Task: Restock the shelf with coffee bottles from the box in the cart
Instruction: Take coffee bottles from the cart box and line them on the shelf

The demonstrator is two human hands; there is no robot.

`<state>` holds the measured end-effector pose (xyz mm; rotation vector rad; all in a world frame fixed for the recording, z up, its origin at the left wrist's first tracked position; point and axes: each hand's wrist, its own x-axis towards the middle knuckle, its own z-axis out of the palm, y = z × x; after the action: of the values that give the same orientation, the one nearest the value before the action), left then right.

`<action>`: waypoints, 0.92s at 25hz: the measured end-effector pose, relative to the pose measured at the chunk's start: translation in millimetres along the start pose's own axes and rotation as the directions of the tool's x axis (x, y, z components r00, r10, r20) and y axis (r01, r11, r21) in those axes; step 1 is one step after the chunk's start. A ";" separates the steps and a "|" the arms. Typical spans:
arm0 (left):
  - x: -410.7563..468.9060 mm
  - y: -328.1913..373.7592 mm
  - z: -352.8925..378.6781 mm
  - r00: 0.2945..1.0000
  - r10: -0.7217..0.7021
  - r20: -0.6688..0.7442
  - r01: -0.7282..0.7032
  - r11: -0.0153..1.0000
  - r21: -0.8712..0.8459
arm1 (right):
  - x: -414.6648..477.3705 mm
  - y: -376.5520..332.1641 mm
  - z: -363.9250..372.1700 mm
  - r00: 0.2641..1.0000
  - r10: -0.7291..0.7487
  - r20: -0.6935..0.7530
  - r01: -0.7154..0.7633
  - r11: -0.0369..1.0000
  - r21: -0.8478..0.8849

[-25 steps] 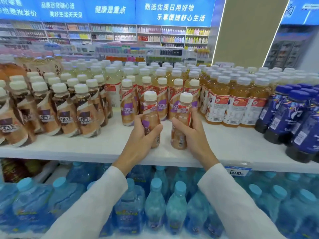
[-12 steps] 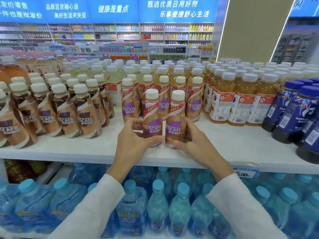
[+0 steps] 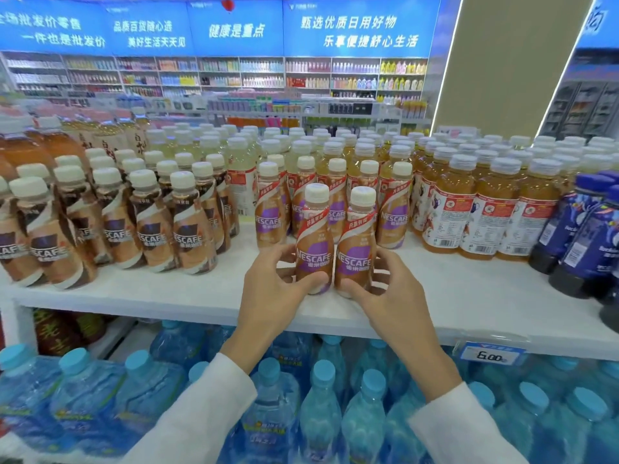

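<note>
Two brown coffee bottles with purple labels and cream caps stand upright side by side on the white shelf [image 3: 469, 296], near its front edge. My left hand [image 3: 271, 289] grips the left coffee bottle [image 3: 313, 242] low on its body. My right hand [image 3: 388, 289] grips the right coffee bottle [image 3: 355, 246] the same way. Behind them stands a row of matching purple-label coffee bottles [image 3: 395, 209]. The box and the cart are out of view.
Dark-label coffee bottles [image 3: 187, 229] fill the shelf's left, orange tea bottles [image 3: 482, 212] and dark blue bottles [image 3: 582, 236] its right. Water bottles [image 3: 321, 406] pack the shelf below. A price tag [image 3: 492, 354] hangs on the shelf edge.
Both hands turned the two tilted bottles upright with labels facing me and set them on the shelf side by side. The camera moved closer.
</note>
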<state>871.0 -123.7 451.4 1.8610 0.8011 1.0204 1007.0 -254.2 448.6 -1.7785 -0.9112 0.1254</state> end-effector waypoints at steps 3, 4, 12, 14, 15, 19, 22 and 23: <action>12.3 0.8 5.3 0.999 -0.010 -0.050 0.013 0.997 0.070 | 14.8 -9.3 11.1 1.000 0.011 -0.025 -0.011 1.000 -0.025; 18.2 2.0 7.3 0.997 -0.013 -0.075 0.021 0.994 0.108 | 24.0 -13.1 15.4 1.000 0.002 -0.010 -0.002 0.999 -0.042; 50.6 4.3 29.7 0.968 -0.040 -0.247 0.071 0.991 0.117 | 72.5 -16.1 45.1 1.000 0.016 -0.010 -0.017 0.996 -0.082; 54.6 0.9 32.1 0.965 -0.048 -0.257 0.075 0.993 0.096 | 76.7 -13.0 49.7 1.000 0.007 -0.025 -0.009 0.997 -0.082; 55.9 -0.2 33.3 0.965 -0.052 -0.258 0.078 0.993 0.092 | 77.4 -11.1 51.4 0.999 0.002 -0.034 -0.005 0.997 -0.078; 61.1 -0.4 36.5 0.964 -0.058 -0.259 0.092 0.988 0.123 | 76.6 -5.6 56.8 0.998 -0.017 -0.058 0.013 0.998 -0.060; 60.9 -0.5 37.0 0.966 -0.043 -0.257 0.081 0.987 0.140 | 76.5 -4.1 58.9 0.999 -0.017 -0.051 0.013 0.997 -0.076; 60.3 -0.1 37.0 0.965 -0.043 -0.257 0.082 0.987 0.141 | 76.9 -3.7 58.7 0.999 -0.018 -0.046 0.014 0.997 -0.081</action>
<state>931.3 -87.8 460.1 1.8394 1.1082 1.2019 1030.1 -160.2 453.2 -1.8411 -0.9078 0.0370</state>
